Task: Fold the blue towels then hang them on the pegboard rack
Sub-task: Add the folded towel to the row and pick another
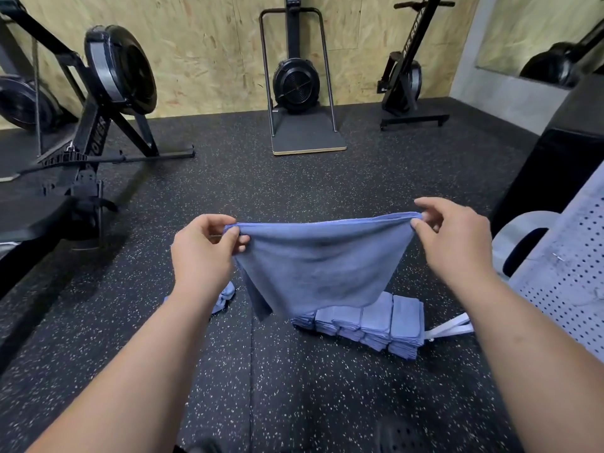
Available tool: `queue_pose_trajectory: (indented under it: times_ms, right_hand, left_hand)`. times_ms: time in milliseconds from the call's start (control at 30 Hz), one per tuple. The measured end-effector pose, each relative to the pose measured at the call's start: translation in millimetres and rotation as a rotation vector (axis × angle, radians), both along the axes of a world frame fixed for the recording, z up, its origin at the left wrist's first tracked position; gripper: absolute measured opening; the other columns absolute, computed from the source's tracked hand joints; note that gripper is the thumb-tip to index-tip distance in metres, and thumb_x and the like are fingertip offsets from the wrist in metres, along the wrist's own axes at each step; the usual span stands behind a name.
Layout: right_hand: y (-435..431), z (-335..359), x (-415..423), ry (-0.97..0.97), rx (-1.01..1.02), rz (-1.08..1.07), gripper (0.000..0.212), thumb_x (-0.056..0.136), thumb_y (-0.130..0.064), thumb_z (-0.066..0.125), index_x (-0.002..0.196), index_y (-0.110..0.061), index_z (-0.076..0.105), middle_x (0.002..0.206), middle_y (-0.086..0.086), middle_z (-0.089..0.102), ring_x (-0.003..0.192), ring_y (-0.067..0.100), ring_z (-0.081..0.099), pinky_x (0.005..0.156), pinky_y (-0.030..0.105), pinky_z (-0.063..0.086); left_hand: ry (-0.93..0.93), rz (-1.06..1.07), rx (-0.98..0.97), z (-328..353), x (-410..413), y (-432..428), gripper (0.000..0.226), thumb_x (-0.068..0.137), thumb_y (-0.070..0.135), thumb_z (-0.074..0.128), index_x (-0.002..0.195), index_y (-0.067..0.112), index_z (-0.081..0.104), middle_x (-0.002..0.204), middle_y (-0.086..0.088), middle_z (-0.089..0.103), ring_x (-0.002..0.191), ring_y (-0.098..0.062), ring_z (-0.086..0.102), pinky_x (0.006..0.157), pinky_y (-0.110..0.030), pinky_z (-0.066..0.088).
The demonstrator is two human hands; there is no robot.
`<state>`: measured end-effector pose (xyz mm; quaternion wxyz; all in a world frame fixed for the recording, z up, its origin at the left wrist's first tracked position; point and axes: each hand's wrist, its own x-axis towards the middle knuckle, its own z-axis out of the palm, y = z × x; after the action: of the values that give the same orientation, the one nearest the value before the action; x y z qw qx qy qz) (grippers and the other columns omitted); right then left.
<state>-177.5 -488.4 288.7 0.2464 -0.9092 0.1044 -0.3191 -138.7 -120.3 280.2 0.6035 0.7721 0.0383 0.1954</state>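
Black speckled rubber floor below a chipboard wall, black rowing machines lined along it. Held in mid-air above the floor: a blue cloth towel, stretched by its top corners. Left hand pinching one corner between thumb and fingers, right hand pinching the other. On the floor beneath, folded blue towel stacks, near a grey perforated pegboard panel.

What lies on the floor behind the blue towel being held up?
A row of folded blue towels on the speckled floor, its left end hidden by the held towel. A crumpled towel shows at lower left.
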Motion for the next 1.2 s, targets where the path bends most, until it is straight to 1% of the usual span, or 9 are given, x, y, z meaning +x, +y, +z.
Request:
queue_pose_trajectory:
  times_ms: [167, 233, 333, 400, 567, 667, 767, 900, 1200]
  right_hand:
    - [-7, 10, -2, 0.08, 0.036, 0.004, 0.003, 0.094, -0.03, 0.079, 0.094, -0.033, 0.079, 0.092, -0.006, 0.073, 0.092, 0.023, 0.068, 0.082, 0.033, 0.051]
    - [-5, 22, -9, 0.152, 0.336, 0.179, 0.004, 0.089, -0.029, 0.085, 0.089, -0.028, 0.081, 0.087, -0.01, 0.077, 0.082, 0.007, 0.069, 0.076, 0.023, 0.053]
    - [3, 50, -29, 0.256, 0.894, 0.621, 0.01, 0.081, -0.024, 0.082, 0.086, -0.016, 0.082, 0.085, -0.001, 0.077, 0.079, 0.007, 0.067, 0.074, 0.015, 0.056]
    - [6, 62, -37, 0.287, 1.008, 0.769, 0.006, 0.081, -0.018, 0.076, 0.082, -0.013, 0.078, 0.082, 0.002, 0.074, 0.077, 0.009, 0.067, 0.073, 0.017, 0.057]
    - [-5, 47, -27, 0.235, 0.612, 0.364, 0.016, 0.087, -0.029, 0.087, 0.091, -0.017, 0.077, 0.086, 0.0, 0.081, 0.08, 0.018, 0.07, 0.082, 0.035, 0.053]
    - [-9, 38, -22, 0.154, 0.281, 0.105, 0.013, 0.089, -0.033, 0.085, 0.084, -0.027, 0.075, 0.075, -0.01, 0.077, 0.079, 0.013, 0.072, 0.071, 0.028, 0.048]
    - [-5, 42, -24, 0.103, 0.134, 0.06, 0.009, 0.093, -0.031, 0.081, 0.086, -0.031, 0.076, 0.074, -0.016, 0.072, 0.075, 0.002, 0.066, 0.068, 0.027, 0.043]
    - [-8, 39, -23, 0.121, 0.216, 0.128, 0.006, 0.094, -0.033, 0.08, 0.09, -0.028, 0.079, 0.078, -0.013, 0.075, 0.074, 0.003, 0.066, 0.067, 0.023, 0.044]
    - [-20, 30, -9, -0.023, 0.924, 0.282, 0.016, 0.1, -0.03, 0.074, 0.1, -0.015, 0.08, 0.092, -0.001, 0.08, 0.091, 0.016, 0.07, 0.093, 0.04, 0.059]
  left_hand:
    - [-0.028, 0.076, 0.26, -1, -1, 5, 0.015, 0.099, 0.013, 0.071, 0.104, 0.027, 0.073, 0.086, 0.005, 0.076, 0.058, -0.012, 0.074, 0.071, -0.033, 0.064]
    - [-0.031, 0.128, 0.447, -2, -1, 12, 0.012, 0.099, 0.022, 0.071, 0.106, 0.031, 0.075, 0.086, 0.01, 0.076, 0.061, -0.011, 0.073, 0.076, -0.03, 0.06]
    - [-0.003, 0.172, 0.541, -6, 1, 22, 0.004, 0.098, 0.03, 0.07, 0.098, 0.033, 0.072, 0.079, 0.012, 0.075, 0.068, -0.016, 0.073, 0.078, -0.04, 0.061]
    - [0.041, 0.183, 0.508, -7, 2, 23, 0.007, 0.1, 0.033, 0.067, 0.093, 0.032, 0.067, 0.077, 0.014, 0.074, 0.062, -0.013, 0.073, 0.075, -0.041, 0.061]
    - [0.039, 0.19, 0.469, -5, 4, 20, 0.005, 0.101, 0.032, 0.067, 0.096, 0.031, 0.067, 0.077, 0.015, 0.073, 0.069, -0.014, 0.073, 0.08, -0.039, 0.059]
    - [-0.005, 0.153, 0.573, -7, 5, 16, 0.011, 0.101, 0.032, 0.069, 0.11, 0.03, 0.074, 0.081, 0.01, 0.075, 0.079, -0.015, 0.072, 0.081, -0.03, 0.052]
    - [-0.017, 0.151, 0.57, -6, 3, 8, 0.009, 0.101, 0.031, 0.069, 0.099, 0.027, 0.076, 0.076, 0.014, 0.069, 0.077, -0.014, 0.068, 0.074, -0.027, 0.044]
    - [0.029, 0.189, 0.446, -3, 2, 5, 0.009, 0.101, 0.03, 0.069, 0.093, 0.028, 0.073, 0.077, 0.02, 0.065, 0.078, -0.011, 0.065, 0.074, -0.027, 0.041]
    - [0.004, -0.085, -0.183, 4, 9, 6, 0.005, 0.095, 0.024, 0.08, 0.097, 0.019, 0.081, 0.095, 0.003, 0.08, 0.083, -0.007, 0.068, 0.085, -0.028, 0.055]
